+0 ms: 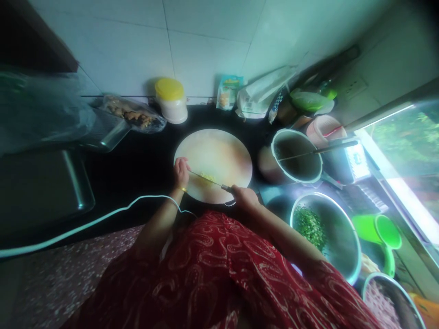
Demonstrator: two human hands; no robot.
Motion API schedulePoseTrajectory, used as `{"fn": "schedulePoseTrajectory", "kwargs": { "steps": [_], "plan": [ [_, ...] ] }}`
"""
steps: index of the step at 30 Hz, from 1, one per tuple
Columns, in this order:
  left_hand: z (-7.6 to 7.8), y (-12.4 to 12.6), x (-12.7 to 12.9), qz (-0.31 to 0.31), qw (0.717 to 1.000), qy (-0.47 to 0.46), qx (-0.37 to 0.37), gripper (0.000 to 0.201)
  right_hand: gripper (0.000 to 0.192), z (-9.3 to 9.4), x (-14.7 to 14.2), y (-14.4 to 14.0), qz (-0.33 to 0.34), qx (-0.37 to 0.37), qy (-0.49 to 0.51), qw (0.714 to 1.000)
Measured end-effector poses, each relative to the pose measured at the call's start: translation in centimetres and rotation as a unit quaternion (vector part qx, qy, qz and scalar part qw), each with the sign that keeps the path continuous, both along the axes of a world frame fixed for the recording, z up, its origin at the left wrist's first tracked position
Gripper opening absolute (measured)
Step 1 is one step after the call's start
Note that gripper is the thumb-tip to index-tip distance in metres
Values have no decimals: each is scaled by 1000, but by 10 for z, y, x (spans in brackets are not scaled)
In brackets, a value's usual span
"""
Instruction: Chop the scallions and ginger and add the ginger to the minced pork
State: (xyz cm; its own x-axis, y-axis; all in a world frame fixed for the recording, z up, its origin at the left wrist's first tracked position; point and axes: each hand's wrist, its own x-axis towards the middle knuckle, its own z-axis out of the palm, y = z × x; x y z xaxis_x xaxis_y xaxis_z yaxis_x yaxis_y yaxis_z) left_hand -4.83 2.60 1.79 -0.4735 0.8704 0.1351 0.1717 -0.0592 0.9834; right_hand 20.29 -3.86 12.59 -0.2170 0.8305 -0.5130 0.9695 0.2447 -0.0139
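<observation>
The cutting board [219, 148] lies on the counter [126, 169] before the person, chopped bits [207, 176] on it beside the knife [216, 183]. Behind it stand a jar [171, 103] and, to the jar's right, a packet [228, 93]; rightward sit a pot [295, 170] and, nearer the person, a basin [343, 233] holding what seem chopped greens [310, 227]

Knife handle [226, 188] partly hidden in the right hand [246, 198], yellowish bits [207, 177] too small to identify
</observation>
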Motion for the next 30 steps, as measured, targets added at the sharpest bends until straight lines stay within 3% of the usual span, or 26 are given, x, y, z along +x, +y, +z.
{"fn": "schedulePoseTrajectory", "kwargs": {
  "steps": [3, 10, 17, 22, 25, 30],
  "plan": [
    [0, 4, 3, 28, 999, -20, -12, 36, 26, -1, 2, 6, 15, 15, -1, 1000],
    [8, 6, 5, 2, 1000, 0, 3, 45, 27, -7, 3, 2, 2, 15, -1, 1000],
    [6, 3, 1, -12, 1000, 13, 10, 37, 24, -2, -3, -1, -16, -1, -6, 1000],
    [1, 3, -1, 17, 1000, -10, -5, 42, 22, 0, -5, -4, 3, 1, 3, 1000],
    [0, 2, -1, 1, 1000, -2, 6, 43, 23, -3, -5, -7, -11, -5, -1, 1000],
    [3, 7, 0, 21, 1000, -18, 2, 39, 27, -1, 1, 10, 9, 22, 1, 1000]
  ]
}}
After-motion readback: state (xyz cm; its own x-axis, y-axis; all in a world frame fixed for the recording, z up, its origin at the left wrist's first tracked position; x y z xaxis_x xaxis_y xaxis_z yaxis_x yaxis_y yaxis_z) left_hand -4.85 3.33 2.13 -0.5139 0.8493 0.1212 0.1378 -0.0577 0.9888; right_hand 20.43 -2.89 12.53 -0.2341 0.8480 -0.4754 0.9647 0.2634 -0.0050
